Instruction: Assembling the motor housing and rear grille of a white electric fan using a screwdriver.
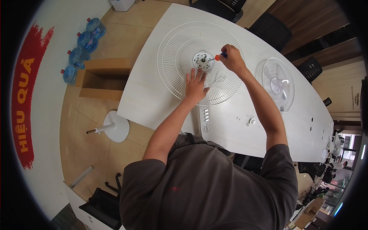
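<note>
Grille point(174, 57) under spread left fingers point(198, 74), screwdriver point(217, 58) in curled right fingers point(229, 48).

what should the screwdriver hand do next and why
Probably check that the screwdriver is seated before turning: the right hand angles it toward the white hub, but its tip is too small to judge. The left hand, spread over the wire guard, may help steady things.
</note>
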A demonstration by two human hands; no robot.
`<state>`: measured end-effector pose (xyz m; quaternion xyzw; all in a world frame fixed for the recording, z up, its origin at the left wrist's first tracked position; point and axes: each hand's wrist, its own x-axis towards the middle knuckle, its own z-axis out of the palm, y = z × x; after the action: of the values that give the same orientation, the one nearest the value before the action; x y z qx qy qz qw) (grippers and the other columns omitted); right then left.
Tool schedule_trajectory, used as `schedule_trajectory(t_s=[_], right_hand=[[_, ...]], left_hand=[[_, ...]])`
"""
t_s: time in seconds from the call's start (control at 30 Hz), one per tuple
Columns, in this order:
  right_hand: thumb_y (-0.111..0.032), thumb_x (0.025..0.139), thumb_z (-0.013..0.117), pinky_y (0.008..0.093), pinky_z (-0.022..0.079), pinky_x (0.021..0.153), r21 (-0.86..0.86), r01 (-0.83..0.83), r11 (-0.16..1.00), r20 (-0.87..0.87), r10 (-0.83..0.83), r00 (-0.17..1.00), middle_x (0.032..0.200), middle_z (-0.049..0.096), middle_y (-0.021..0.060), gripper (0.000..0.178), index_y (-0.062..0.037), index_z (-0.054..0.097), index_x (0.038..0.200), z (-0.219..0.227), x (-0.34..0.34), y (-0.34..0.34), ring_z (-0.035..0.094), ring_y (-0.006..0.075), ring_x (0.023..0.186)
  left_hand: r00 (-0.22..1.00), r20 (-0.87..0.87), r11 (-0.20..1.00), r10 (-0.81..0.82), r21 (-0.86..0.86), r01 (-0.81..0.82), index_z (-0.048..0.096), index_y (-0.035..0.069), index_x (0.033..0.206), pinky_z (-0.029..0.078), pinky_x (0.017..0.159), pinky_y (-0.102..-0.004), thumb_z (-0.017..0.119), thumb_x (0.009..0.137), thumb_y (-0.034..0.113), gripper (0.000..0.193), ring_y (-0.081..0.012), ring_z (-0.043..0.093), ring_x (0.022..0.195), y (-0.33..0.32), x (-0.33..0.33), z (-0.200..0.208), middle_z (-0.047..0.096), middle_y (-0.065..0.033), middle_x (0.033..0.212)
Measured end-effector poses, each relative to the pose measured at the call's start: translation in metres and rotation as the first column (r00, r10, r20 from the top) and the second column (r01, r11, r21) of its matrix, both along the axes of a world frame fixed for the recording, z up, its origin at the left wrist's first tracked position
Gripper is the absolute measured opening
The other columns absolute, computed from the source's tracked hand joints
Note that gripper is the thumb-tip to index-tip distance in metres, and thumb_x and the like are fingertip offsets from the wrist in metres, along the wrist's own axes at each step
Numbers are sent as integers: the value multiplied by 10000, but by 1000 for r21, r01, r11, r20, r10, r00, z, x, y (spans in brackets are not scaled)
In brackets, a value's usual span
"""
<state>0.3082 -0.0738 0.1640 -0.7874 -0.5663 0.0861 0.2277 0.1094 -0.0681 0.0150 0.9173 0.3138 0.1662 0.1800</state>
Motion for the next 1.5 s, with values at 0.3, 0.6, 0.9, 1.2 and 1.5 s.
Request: schedule_trajectory(t_s=[0.3, 0.6, 0.9, 1.2, 1.5], right_hand=[[-98, 764, 759, 413, 533, 791, 28, -20, 999, 7, 20, 1000, 978, 646, 231, 318, 49, 616, 1008, -3, 1, 0, 653, 360, 877], [-117, 758, 770, 420, 529, 787, 30, -26, 999, 17, 26, 1000, 960, 647, 236, 331, 48, 617, 1001, -4, 2, 0, 652, 366, 869], [-120, 764, 767, 419, 531, 775, 14, -27, 1000, 4, 27, 1000, 957, 650, 240, 327, 53, 615, 996, -1, 1, 1, 654, 367, 865], [-91, 765, 758, 415, 533, 792, -63, -73, 995, 59, 76, 995, 977, 652, 222, 314, 45, 622, 1013, 7, -7, 6, 652, 366, 889], [-66, 773, 753, 397, 542, 818, -147, -137, 980, 218, 167, 962, 1050, 609, 187, 370, -25, 599, 1107, 30, -32, 10, 648, 367, 926]], left_hand=[[1000, -18, 1000, 1, -3, -1, 451, 86, 1440, 111, 1174, -600, 725, 821, 389, 742, -405, 141, 1479, 0, 1, 0, 293, -156, 1565], [999, -39, 1000, -3, -13, 2, 427, 91, 1457, 104, 1178, -593, 705, 839, 398, 744, -401, 123, 1484, 1, 1, 1, 281, -150, 1572], [1000, -20, 1000, -1, 4, 1, 448, 84, 1442, 111, 1176, -594, 721, 824, 394, 743, -400, 131, 1482, 0, 1, -1, 282, -150, 1571], [1000, -14, 1000, 6, 28, -6, 450, 93, 1439, 110, 1175, -595, 724, 817, 396, 744, -403, 147, 1478, 0, 0, -4, 292, -153, 1566], [999, -38, 1000, 5, 16, -4, 427, 92, 1456, 113, 1175, -591, 717, 824, 395, 758, -396, 155, 1480, 0, -1, -3, 288, -149, 1572]])
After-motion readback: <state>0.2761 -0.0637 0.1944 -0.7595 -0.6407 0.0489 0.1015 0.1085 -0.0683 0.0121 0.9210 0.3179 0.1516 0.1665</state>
